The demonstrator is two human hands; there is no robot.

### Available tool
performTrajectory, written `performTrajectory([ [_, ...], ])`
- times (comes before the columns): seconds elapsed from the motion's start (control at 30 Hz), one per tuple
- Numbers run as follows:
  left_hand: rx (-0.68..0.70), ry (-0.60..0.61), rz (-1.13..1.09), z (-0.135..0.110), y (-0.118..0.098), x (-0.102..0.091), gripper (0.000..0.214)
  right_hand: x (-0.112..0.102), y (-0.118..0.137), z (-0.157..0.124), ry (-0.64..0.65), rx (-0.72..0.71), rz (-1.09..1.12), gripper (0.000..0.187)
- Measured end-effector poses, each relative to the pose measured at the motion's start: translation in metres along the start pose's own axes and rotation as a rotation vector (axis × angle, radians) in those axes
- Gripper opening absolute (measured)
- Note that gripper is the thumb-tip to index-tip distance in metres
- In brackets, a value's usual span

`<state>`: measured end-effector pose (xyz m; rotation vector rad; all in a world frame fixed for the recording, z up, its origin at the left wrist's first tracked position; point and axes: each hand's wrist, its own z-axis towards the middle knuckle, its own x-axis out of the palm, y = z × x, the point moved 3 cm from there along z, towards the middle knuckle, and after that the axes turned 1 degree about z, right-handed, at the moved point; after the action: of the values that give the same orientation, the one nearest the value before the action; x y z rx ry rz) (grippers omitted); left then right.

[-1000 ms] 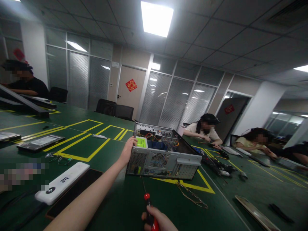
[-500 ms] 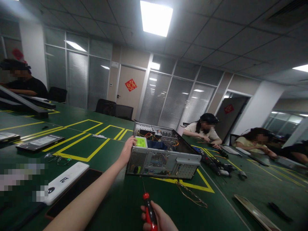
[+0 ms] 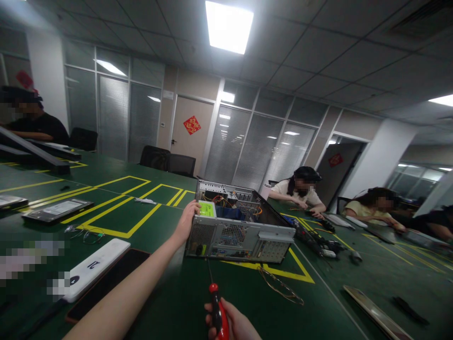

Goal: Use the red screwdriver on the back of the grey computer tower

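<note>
Open grey metal computer case (image 3: 244, 238) lies ahead on the green table (image 3: 166, 293); left hand (image 3: 186, 225) grips its near-left corner; right hand (image 3: 237, 326), closer in, clasps a red-handled screwdriver (image 3: 215, 304), shaft pointing at the case.

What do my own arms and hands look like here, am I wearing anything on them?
The left hand and right hand are ungloved, no rings visible. The left forearm is bare along its whole visible length: no sleeve, watch or band. The right arm is out of frame.
</note>
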<state>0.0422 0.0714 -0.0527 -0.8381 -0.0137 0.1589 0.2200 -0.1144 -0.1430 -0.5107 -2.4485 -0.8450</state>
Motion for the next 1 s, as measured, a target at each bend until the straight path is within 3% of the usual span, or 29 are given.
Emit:
performTrajectory([
  [0.17,0.007,-0.012,0.002,0.000,-0.001,0.000,0.039,-0.006,0.000,0.004,0.052,0.003,-0.054,0.043],
  [0.37,0.000,0.002,-0.001,0.000,0.002,0.000,0.039,0.001,0.000,-0.007,0.000,0.041,-0.027,0.033],
  [0.53,-0.008,0.008,-0.006,-0.001,0.002,-0.001,0.038,0.002,0.000,-0.004,-0.026,-0.015,0.048,0.045],
  [0.73,0.019,-0.008,-0.009,0.000,0.000,0.000,0.038,-0.003,0.001,0.003,0.031,-0.008,-0.024,0.037],
  [0.9,0.007,-0.003,-0.013,0.000,0.002,0.000,0.038,0.001,0.002,-0.008,-0.002,0.017,-0.110,0.035],
  [1.0,0.002,0.001,-0.011,-0.001,0.002,0.000,0.038,0.007,0.002,-0.014,-0.026,0.041,-0.089,0.043],
])
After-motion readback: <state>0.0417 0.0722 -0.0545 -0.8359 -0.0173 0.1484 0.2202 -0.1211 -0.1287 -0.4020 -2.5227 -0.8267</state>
